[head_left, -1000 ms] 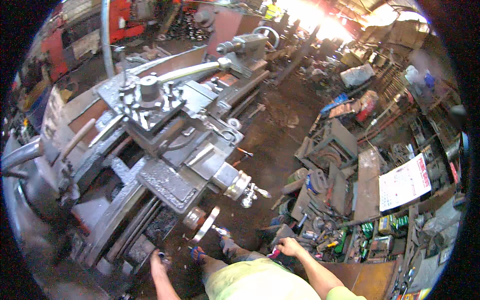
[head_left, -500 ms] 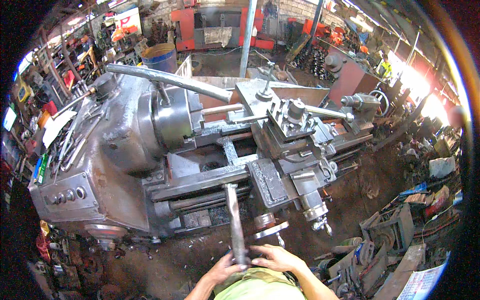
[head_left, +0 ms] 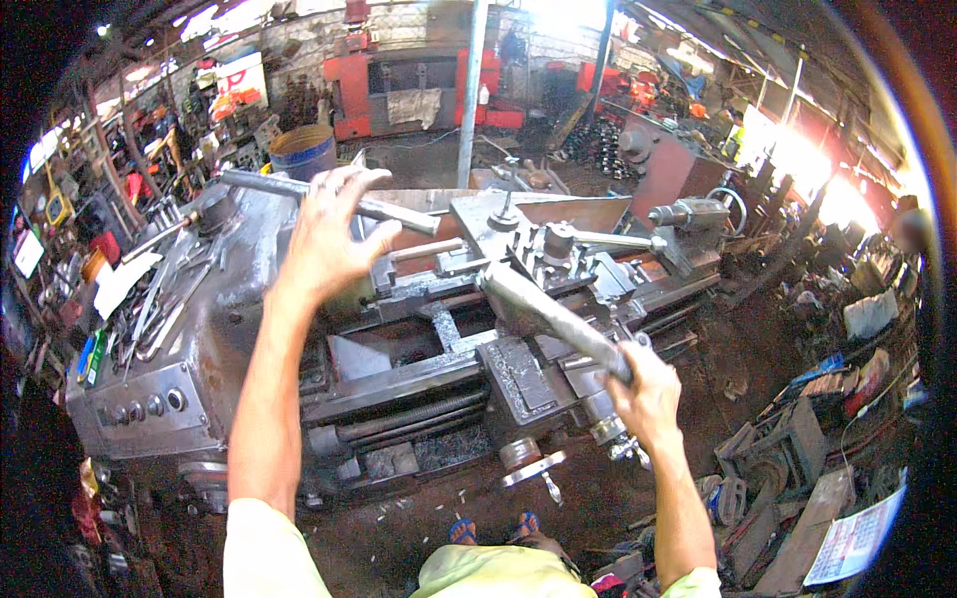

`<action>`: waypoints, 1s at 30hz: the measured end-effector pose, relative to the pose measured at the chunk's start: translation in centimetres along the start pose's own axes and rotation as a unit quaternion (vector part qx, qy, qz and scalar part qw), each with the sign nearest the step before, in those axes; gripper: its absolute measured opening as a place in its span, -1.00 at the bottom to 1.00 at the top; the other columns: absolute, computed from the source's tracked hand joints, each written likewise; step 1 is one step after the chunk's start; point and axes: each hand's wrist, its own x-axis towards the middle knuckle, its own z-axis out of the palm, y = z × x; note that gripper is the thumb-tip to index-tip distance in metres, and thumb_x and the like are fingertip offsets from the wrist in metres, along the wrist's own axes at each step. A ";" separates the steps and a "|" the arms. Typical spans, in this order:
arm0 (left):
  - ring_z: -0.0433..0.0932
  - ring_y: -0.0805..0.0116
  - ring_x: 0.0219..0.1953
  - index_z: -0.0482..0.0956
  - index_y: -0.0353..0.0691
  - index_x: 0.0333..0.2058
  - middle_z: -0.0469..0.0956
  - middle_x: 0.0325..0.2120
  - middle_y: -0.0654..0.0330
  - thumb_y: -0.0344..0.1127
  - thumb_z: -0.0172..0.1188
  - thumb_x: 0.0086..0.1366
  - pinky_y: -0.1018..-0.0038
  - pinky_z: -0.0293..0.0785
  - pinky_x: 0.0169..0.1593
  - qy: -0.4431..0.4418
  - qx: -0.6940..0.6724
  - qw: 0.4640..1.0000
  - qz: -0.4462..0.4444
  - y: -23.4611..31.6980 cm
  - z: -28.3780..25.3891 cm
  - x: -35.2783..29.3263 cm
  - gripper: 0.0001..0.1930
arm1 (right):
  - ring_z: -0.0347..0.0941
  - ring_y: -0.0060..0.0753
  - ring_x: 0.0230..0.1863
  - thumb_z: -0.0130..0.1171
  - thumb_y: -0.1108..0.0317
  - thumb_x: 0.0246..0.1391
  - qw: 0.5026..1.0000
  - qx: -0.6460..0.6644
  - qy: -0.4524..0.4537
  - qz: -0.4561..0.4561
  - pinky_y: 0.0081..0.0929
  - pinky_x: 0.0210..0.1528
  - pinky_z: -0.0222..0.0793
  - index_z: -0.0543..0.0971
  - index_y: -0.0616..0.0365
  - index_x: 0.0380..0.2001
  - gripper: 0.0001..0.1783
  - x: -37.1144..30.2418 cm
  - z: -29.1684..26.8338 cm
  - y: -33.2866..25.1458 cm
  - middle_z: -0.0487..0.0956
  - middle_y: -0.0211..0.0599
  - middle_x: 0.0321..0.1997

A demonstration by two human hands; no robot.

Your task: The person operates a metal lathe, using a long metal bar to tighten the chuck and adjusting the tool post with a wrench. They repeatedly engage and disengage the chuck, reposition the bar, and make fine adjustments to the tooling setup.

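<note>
My right hand [head_left: 645, 395] is closed around the near end of a round metal bar [head_left: 558, 321]. The bar slants up and leftward, its far end in front of the lathe's tool post [head_left: 558, 242]. My left hand [head_left: 337, 234] is raised over the headstock side with thumb and fingers apart. It is at a long metal pipe [head_left: 404, 215] lying across the chuck, and partly covers it; whether they touch I cannot tell. Most of the chuck is hidden behind this hand and forearm. A thinner rod [head_left: 427, 249] sticks out from the chuck side toward the tool post.
The lathe bed [head_left: 399, 377] runs across in front of me, with a handwheel [head_left: 533, 468] on its near side. Several loose tools [head_left: 164, 309] lie on the headstock. At right is the tailstock [head_left: 690, 212]. Scrap and metal frames [head_left: 778, 448] crowd the floor at lower right.
Both hands have moved from close to my body out over the lathe. The bar has swung up and right, now in my right hand alone. My left hand has reached up to the long pipe.
</note>
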 end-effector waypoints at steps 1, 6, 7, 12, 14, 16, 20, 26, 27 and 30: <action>0.52 0.14 -0.05 0.70 -0.14 -0.26 0.64 -0.34 0.16 -0.08 0.30 0.19 0.21 0.29 0.15 -0.079 0.030 0.996 -0.004 -1.2 0.3 1.0 -0.72 | 0.52 -0.08 -0.29 0.44 0.19 -0.12 1.000 -0.021 -0.004 0.001 -0.14 -0.30 0.27 0.54 -0.01 -0.08 -0.51 1.8 -0.6 0.3 0.55 -0.23 -0.34; 0.44 0.21 -0.30 0.70 -0.11 -0.44 0.52 -0.53 0.25 0.01 0.23 0.26 0.22 0.23 -0.04 -0.124 0.103 0.987 0.013 -3.8 2.8 1.3 -0.69 | 0.53 -0.10 -0.22 0.42 0.11 -0.09 0.994 -0.105 0.022 -0.038 -0.09 -0.25 0.38 0.57 -0.14 -0.01 -0.49 7.7 -1.6 -0.4 0.55 -0.26 -0.31; 0.44 0.21 -0.32 0.71 -0.11 -0.43 0.53 -0.54 0.25 0.00 0.22 0.26 0.23 0.22 -0.06 -0.118 0.092 0.989 0.013 -4.0 2.9 1.1 -0.69 | 0.54 -0.10 -0.19 0.42 0.10 -0.09 0.993 -0.112 0.018 -0.041 -0.09 -0.24 0.40 0.58 -0.16 -0.01 -0.49 8.4 -1.6 -0.6 0.57 -0.27 -0.29; 0.45 0.21 -0.31 0.72 -0.10 -0.40 0.57 -0.51 0.25 -0.03 0.20 0.29 0.24 0.24 -0.06 -0.135 0.096 0.986 0.008 -3.9 2.5 1.3 -0.71 | 0.54 -0.11 -0.10 0.44 0.08 -0.11 0.991 -0.118 0.010 -0.056 -0.11 -0.18 0.47 0.58 -0.21 -0.01 -0.48 11.8 -0.6 -1.5 0.59 -0.25 -0.22; 0.46 0.21 -0.30 0.73 -0.09 -0.40 0.58 -0.49 0.25 -0.03 0.20 0.29 0.24 0.24 -0.05 -0.146 0.083 0.986 0.010 -3.9 2.3 1.7 -0.71 | 0.53 -0.08 -0.08 0.46 0.03 -0.12 0.996 -0.067 -0.017 -0.054 -0.09 -0.14 0.49 0.59 -0.13 -0.04 -0.46 12.8 0.4 -1.8 0.58 -0.20 -0.21; 0.54 0.23 -0.25 0.72 -0.16 -0.27 0.63 -0.42 0.19 -0.08 0.17 0.32 0.28 0.35 -0.05 -0.187 0.077 0.978 -0.040 -4.5 2.0 2.0 -0.71 | 0.52 -0.05 -0.07 0.46 0.00 -0.13 0.998 -0.020 -0.035 -0.047 -0.09 -0.13 0.49 0.60 -0.09 -0.05 -0.46 13.1 1.8 -1.9 0.58 -0.18 -0.22; 0.63 0.20 -0.14 0.65 -0.22 -0.08 0.67 -0.23 0.04 0.00 0.12 0.37 0.33 0.47 -0.03 -0.177 -0.053 0.974 -0.131 -8.5 0.2 3.0 -0.59 | 0.57 -0.01 -0.22 0.47 -0.08 -0.13 0.996 0.062 -0.052 -0.025 -0.11 -0.17 0.51 0.62 0.04 -0.15 -0.45 12.0 4.6 -2.1 0.55 -0.16 -0.28; 0.66 -0.04 -0.13 0.72 -0.03 -0.17 0.69 -0.24 -0.01 0.01 0.08 0.26 0.17 0.53 -0.03 -0.176 0.218 0.922 -0.268 -17.4 -2.4 6.4 -0.64 | 0.60 0.02 -0.28 0.39 0.04 -0.04 0.997 0.047 -0.066 -0.015 -0.06 -0.25 0.53 0.57 0.04 -0.29 -0.63 11.7 6.3 -3.2 0.59 -0.16 -0.36; 0.66 -0.04 -0.13 0.73 -0.02 -0.17 0.69 -0.24 0.00 0.01 0.09 0.24 0.16 0.53 -0.03 -0.145 0.189 0.940 -0.243 -18.4 -2.2 7.0 -0.64 | 0.61 0.03 -0.27 0.39 0.06 -0.04 0.998 0.051 -0.047 -0.010 -0.05 -0.23 0.53 0.56 0.04 -0.29 -0.64 11.4 6.3 -3.6 0.61 -0.14 -0.34; 0.66 -0.07 -0.12 0.73 0.03 -0.19 0.70 -0.25 0.02 0.02 0.11 0.20 0.13 0.54 -0.04 -0.042 0.226 0.926 -0.301 -20.5 -1.2 8.1 -0.65 | 0.61 0.07 -0.18 0.41 0.12 -0.09 0.990 0.024 -0.108 0.083 -0.05 -0.14 0.52 0.58 0.05 -0.25 -0.63 10.6 5.9 -5.0 0.65 -0.05 -0.28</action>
